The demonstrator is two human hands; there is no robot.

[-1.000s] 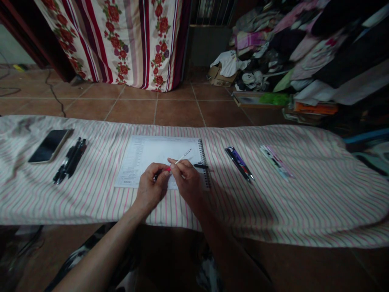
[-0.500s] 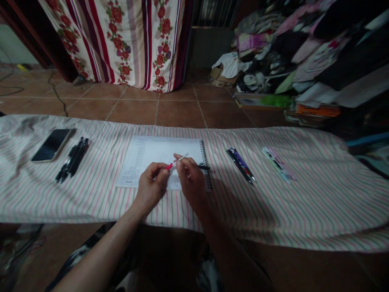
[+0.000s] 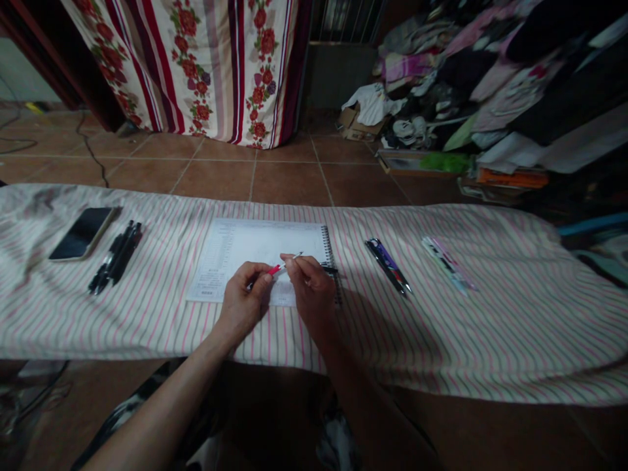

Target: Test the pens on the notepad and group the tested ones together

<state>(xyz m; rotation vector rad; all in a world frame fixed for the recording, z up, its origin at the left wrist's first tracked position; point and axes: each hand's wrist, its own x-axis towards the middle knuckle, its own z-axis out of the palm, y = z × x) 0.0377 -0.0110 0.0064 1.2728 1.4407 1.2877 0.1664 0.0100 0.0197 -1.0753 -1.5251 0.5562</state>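
Head view: left hand (image 3: 244, 297) is closed around a dark pen barrel (image 3: 252, 284), mostly hidden. Right hand (image 3: 310, 294) pinches a thin refill (image 3: 286, 263) between thumb and fingertips. The refill spans the two grips above the notebook (image 3: 245, 242). Its long axis runs from lower left to upper right, red end at the left thumb, pale tip pointing away past the right fingers. Most of it looks exposed, so it is judged unseated. A black pen part (image 3: 328, 268) lies just right of the grip.

The left grip (image 3: 243, 304) and right grip (image 3: 311, 297) are bare, as are the left forearm (image 3: 184, 389) and right forearm (image 3: 356, 392). Beneath them shows a dark garment (image 3: 128, 409) with pale patches, dim in shadow.
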